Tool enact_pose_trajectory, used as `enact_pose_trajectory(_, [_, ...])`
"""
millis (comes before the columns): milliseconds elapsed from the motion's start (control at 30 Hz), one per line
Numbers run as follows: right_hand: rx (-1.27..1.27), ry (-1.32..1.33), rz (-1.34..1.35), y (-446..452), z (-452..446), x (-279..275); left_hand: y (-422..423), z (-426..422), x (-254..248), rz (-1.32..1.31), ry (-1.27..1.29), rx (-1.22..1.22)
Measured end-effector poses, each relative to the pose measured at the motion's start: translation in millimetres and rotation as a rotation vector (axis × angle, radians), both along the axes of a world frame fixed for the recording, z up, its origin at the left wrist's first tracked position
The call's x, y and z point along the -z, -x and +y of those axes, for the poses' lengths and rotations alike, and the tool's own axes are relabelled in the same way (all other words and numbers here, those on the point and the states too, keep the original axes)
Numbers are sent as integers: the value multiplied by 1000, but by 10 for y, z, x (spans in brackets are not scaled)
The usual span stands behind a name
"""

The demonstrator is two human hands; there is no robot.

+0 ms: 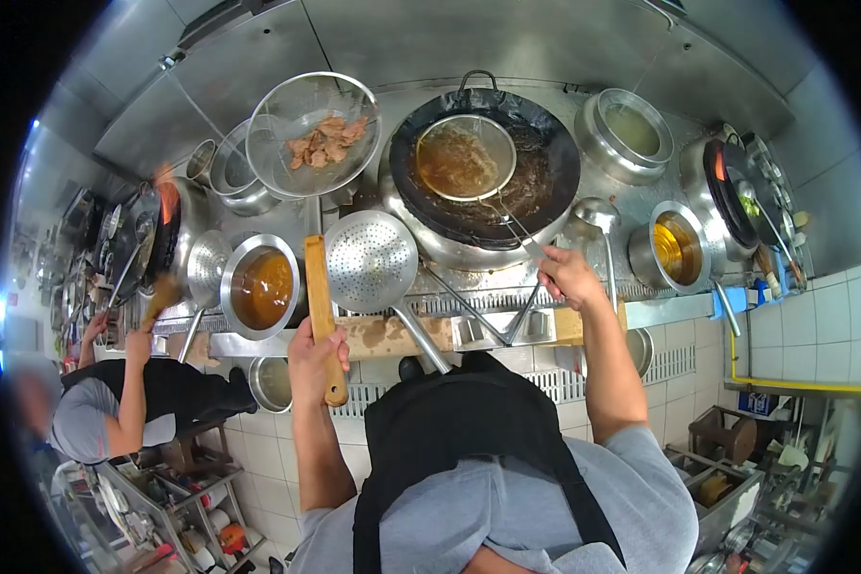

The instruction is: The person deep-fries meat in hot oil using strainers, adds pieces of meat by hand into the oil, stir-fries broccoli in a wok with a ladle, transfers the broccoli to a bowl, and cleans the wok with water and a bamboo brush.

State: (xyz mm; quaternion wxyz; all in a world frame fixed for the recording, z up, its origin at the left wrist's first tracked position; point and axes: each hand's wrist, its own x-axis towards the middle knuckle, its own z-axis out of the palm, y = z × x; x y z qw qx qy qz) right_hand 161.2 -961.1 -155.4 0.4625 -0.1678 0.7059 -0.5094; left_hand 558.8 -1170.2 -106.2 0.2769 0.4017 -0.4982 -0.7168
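My left hand (317, 360) is closed round the wooden handle of a large mesh strainer (277, 182). Pieces of brown meat (328, 142) lie in that strainer, which is held up left of the wok. In my right hand (571, 278), the fingers are wrapped round the thin handle of a smaller round skimmer (467, 158). The skimmer's mesh is over the brown liquid in the black wok (545, 158). A perforated ladle (371, 261) rests between the wooden handle and the wok.
A pot of brown liquid (265, 288) stands at left, a pot of yellow oil (677, 247) at right. Beside the latter is a steel ladle (598, 214). A lidless pot (631, 134) sits at back right. Another person (115, 411) works at far left.
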Motion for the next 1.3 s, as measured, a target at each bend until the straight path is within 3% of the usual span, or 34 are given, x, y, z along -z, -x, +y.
enact_pose_trajectory(167, [95, 113, -261, -169, 235, -95, 44, -8, 36, 189, -105, 29])
enact_pose_trajectory(333, [177, 241, -351, -162, 544, -194, 16, -243, 133, 308, -257, -36])
enact_pose_trajectory(433, [353, 289, -164, -15, 696, -339, 10, -455, 191, 310, -227, -52])
enact_pose_trajectory(533, [420, 177, 281, 341, 702, -432, 11, -629, 187, 326, -186, -59])
enact_pose_trajectory(567, [504, 78, 472, 517, 689, -261, -3, -701, 222, 305, -191, -60])
enact_pose_trajectory(633, [413, -206, 1104, 968, 638, 155, -48, -826, 262, 267, -200, -90])
enact_pose_trajectory(733, [341, -508, 1041, 1305, 495, 464, -67, -945, 287, 228, -189, -56])
enact_pose_trajectory(800, [284, -488, 1099, 1522, 585, 724, -80, -924, 274, 197, -188, -51])
enact_pose_trajectory(933, [353, -294, 1115, 1112, 604, 515, -87, -987, 259, 223, -220, -12])
enact_pose_trajectory(1000, [392, -144, 840, 517, 655, 220, -125, -976, 325, 293, -255, 21])
enact_pose_trajectory(1067, [443, 114, 799, 39, 791, 434, -121, -938, 326, 298, -259, 11])
enact_pose_trajectory(1133, [462, 132, 445, -686, 865, 65, -161, -974, 357, 315, -249, 69])
enact_pose_trajectory(1167, [454, 193, 410, -968, 889, -51, -152, -1016, 329, 325, -255, 87])
enact_pose_trajectory(1300, [305, 266, 67, -1665, 1018, 22, -233, -1098, 352, 360, -289, 178])
